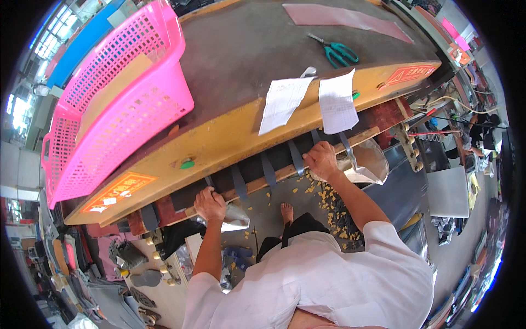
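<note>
My left hand (210, 204) is closed at the front wooden bar (285, 174), where the end of a narrow dark strip (208, 180) runs into its fingers. Farther right along the same bar, my right hand (321, 160) has its fingers curled over another dark strip (315, 137). Between the hands, several similar strips (268, 171) come out from under the machine's yellow edge (219, 143) and hang over the bar. One more strip (347, 149) lies right of my right hand. The fingertips of both hands are partly hidden.
A pink plastic basket (126, 118) stands on the machine top at left. Teal-handled scissors (338, 53) and a pink sheet (348, 21) lie at the far right. Two white papers (285, 104) hang over the yellow edge. Yellow scraps (331, 211) litter the floor by a bare foot.
</note>
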`<state>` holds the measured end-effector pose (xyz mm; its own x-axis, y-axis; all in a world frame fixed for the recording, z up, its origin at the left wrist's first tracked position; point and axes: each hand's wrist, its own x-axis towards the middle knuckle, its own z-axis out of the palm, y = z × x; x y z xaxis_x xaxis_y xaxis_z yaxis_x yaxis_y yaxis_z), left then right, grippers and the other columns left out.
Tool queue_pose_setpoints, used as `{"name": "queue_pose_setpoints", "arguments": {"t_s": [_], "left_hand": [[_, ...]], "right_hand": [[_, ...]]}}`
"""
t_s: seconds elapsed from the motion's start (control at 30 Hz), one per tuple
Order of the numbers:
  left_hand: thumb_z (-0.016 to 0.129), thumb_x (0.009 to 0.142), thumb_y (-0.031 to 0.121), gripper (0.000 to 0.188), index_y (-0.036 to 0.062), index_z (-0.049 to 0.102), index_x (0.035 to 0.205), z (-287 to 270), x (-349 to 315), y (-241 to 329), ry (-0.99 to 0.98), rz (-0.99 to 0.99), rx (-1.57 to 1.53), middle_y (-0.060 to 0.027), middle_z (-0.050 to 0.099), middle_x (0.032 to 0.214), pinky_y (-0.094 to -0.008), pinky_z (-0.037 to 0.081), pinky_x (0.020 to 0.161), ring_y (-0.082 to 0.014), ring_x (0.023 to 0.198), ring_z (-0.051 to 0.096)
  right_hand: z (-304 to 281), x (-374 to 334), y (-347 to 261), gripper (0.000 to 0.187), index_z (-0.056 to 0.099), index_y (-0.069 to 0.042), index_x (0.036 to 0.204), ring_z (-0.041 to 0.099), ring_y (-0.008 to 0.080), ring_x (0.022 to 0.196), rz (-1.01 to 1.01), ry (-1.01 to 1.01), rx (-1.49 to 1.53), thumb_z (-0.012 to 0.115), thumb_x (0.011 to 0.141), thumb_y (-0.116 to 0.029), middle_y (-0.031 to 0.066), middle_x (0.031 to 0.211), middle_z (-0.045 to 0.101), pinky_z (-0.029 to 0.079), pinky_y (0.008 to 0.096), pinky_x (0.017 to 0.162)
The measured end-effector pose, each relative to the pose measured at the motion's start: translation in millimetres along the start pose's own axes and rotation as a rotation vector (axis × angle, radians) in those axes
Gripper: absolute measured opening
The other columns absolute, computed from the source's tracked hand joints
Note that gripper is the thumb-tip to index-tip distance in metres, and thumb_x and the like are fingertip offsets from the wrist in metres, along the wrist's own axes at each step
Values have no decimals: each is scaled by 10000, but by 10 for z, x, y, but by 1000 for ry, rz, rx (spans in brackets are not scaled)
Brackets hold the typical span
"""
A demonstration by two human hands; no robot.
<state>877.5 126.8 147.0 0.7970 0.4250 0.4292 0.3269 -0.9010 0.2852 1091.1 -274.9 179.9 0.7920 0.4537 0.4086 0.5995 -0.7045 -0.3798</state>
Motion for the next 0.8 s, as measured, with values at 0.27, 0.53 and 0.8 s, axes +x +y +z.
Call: {"name": "queue_pose_setpoints", "arguments": {"t_s": [0.27,0.53,0.8], "left_hand": [[608,909,232,190,120,673,1048,79,-134,19,53,2,3,-102,732,1006,-536,488,857,-383,978,664],[668,909,190,184,103,676,1070,-402,-885,301,32,-55,-47,-109,699,1019,-514,482,917,-384,1008,638],[786,838,55,200,73,702,1019,-822,-1350,1324,-14,171,-496,-106,700,981,-499,515,941,-354,963,669]], "right_hand": [[131,-118,49,242,773,-74,782,645,370,1045,-24,37,-22,773,923,-271,94,897,712,481,551,951],[-423,-754,-199,192,791,-87,821,651,370,1054,-23,-208,-44,807,884,-268,84,904,730,493,544,964],[-454,-300,-1157,912,570,-174,1567,426,460,1484,-439,-498,3,914,759,-420,215,1607,485,346,645,1203]]}}
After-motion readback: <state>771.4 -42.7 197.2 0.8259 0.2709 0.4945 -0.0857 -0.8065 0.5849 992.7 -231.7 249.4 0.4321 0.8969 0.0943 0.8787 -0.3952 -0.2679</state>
